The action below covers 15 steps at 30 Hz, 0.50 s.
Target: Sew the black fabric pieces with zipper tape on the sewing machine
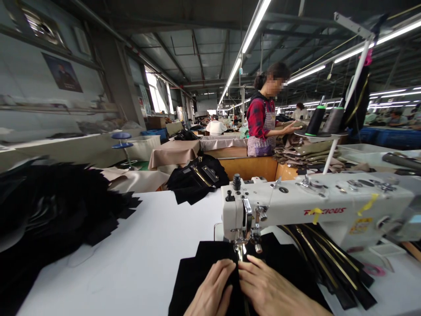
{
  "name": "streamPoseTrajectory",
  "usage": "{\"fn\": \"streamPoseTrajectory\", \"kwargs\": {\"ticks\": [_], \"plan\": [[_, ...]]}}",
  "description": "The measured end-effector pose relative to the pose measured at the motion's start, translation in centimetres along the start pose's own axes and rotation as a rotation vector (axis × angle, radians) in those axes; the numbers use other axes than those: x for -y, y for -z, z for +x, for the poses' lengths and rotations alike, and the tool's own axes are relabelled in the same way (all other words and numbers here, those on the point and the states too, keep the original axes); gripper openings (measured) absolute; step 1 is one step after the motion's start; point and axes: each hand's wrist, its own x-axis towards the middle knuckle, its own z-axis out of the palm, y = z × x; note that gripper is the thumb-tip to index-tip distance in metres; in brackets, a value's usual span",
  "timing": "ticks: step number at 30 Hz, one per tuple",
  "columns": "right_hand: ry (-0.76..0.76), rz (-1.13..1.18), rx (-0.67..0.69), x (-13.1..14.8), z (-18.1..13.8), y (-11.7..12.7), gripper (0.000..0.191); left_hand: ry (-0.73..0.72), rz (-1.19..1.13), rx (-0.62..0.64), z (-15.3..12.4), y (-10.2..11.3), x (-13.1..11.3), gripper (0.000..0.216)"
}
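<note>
A piece of black fabric (197, 267) lies under the needle and presser foot (241, 252) of a white sewing machine (279, 206). My left hand (212, 287) rests on the cloth just left of a narrow strip running toward the foot, fingers slightly bent and thumb apart. On the other side of that strip, my right hand (263, 283) lies nearly flat with fingers stretched out. Both sets of fingertips touch the cloth close in front of the foot. Part of the fabric is hidden under my hands.
A large stack of black pieces (66, 202) stands left on the white table (131, 245). Black strips with gold zippers (332, 254) lie under the machine arm. Behind are a black zippered piece (199, 175), thread cones (316, 120) and a co-worker (259, 118) handling brown pieces (302, 153).
</note>
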Motion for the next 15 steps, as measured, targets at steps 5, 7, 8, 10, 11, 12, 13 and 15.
{"fn": "streamPoseTrajectory", "kwargs": {"ticks": [5, 7, 8, 10, 11, 12, 13, 15], "plan": [[-0.016, 0.035, -0.167, -0.1, -0.3, -1.8, 0.032, -0.077, 0.064, 0.075, 0.4, 0.2, 0.2, 0.052], [-0.071, 0.047, -0.286, 0.0, -0.7, -3.0, 0.034, -0.111, 0.103, 0.083, 0.5, 0.1, 0.4, 0.054], [-0.108, 0.058, -0.325, 0.1, -0.8, -3.4, 0.035, -0.129, 0.125, 0.088, 0.5, 0.0, 0.4, 0.056], [-0.158, 0.083, -0.345, 0.2, -1.1, -3.5, 0.034, -0.169, 0.163, 0.096, 0.4, -0.1, 0.6, 0.060], [-0.168, 0.094, -0.337, 0.3, -1.2, -3.4, 0.034, -0.183, 0.175, 0.097, 0.3, -0.2, 0.6, 0.062], [-0.169, 0.104, -0.320, 0.3, -1.3, -3.2, 0.034, -0.189, 0.182, 0.094, 0.3, -0.2, 0.7, 0.064], [-0.166, 0.114, -0.301, 0.3, -1.3, -3.0, 0.034, -0.190, 0.185, 0.089, 0.2, -0.3, 0.8, 0.065], [-0.166, 0.134, -0.276, 0.3, -1.4, -2.6, 0.034, -0.192, 0.198, 0.090, 0.2, -0.4, 1.0, 0.068]]}}
